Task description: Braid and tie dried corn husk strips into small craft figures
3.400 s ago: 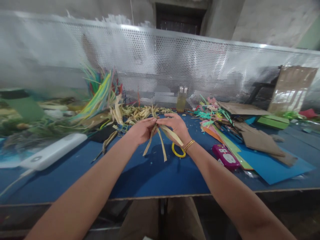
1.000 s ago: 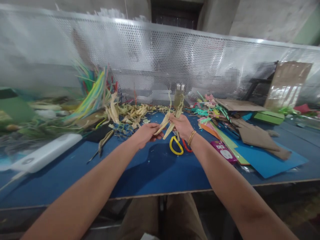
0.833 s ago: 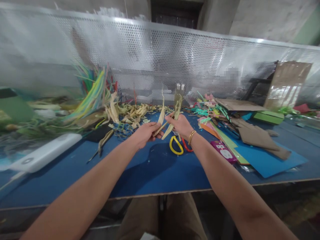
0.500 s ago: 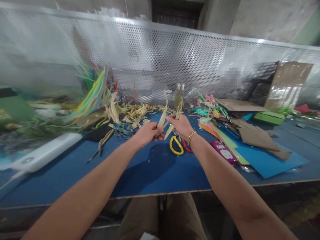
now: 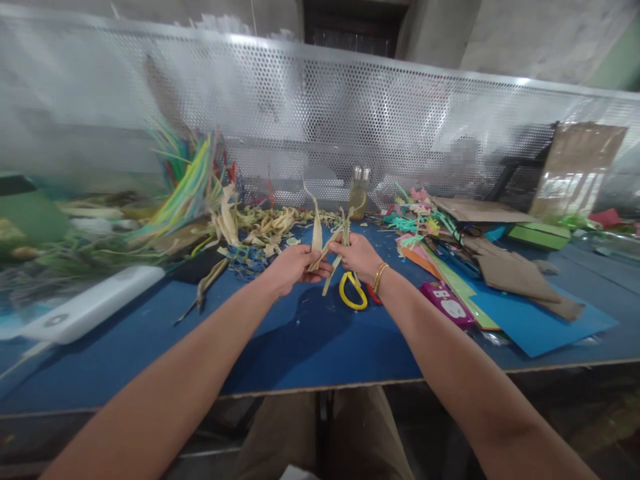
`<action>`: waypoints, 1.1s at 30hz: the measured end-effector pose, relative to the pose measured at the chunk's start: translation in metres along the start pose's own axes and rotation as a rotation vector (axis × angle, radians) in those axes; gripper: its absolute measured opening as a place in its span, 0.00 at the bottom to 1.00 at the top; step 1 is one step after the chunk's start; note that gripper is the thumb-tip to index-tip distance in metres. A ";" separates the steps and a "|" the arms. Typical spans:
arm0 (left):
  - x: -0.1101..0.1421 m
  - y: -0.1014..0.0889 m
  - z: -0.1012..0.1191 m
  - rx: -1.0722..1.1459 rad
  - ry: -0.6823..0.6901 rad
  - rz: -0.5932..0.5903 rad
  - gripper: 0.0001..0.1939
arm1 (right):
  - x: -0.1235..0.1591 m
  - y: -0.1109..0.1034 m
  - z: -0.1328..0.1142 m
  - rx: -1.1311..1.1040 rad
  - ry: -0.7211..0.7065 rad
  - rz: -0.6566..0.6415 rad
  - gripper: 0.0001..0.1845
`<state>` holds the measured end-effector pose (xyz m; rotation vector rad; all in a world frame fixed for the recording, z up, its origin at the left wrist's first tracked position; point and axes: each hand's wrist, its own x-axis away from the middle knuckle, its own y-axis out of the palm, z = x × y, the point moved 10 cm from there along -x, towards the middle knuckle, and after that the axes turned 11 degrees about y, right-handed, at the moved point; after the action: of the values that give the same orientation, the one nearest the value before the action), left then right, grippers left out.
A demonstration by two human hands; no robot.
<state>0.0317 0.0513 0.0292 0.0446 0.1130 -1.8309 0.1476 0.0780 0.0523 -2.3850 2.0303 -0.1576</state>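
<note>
Over the middle of the blue table, my left hand [image 5: 299, 267] pinches a pale dried corn husk strip [image 5: 317, 235], whose thin tip curls upward. Close beside it, my right hand [image 5: 359, 257] is closed on several narrower husk strips [image 5: 345, 235], some poking up and one hanging down below the fingers. Between the two hands a husk piece slants across, and the strips appear to touch there. Under my right hand lie scissors with a yellow handle loop [image 5: 353, 291] and a red one, the blades hidden.
Loose husks [image 5: 273, 223] and a blue woven basket [image 5: 247, 261] sit behind on the left, near a white power strip [image 5: 95, 303]. Rightward are a purple packet [image 5: 447, 305], blue paper sheets [image 5: 543, 327] and cardboard [image 5: 515, 270]. A glass bottle [image 5: 359, 193] stands at the back.
The husk in my left hand has tipped leftward. My right hand has shifted slightly, and its strips have turned and sit nearer the left hand's piece.
</note>
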 end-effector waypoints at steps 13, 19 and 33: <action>0.000 0.005 0.013 -0.236 0.125 -0.037 0.05 | 0.003 -0.006 -0.012 0.306 -0.184 0.191 0.09; -0.002 0.003 0.007 -0.179 0.090 -0.068 0.08 | 0.004 -0.002 -0.017 0.380 -0.252 0.180 0.06; 0.000 -0.003 0.007 -0.100 0.009 -0.049 0.11 | 0.023 0.006 -0.049 0.660 -0.509 0.228 0.07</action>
<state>0.0286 0.0512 0.0366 -0.0204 0.2140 -1.8713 0.1415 0.0573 0.1026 -1.5869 1.6495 -0.1634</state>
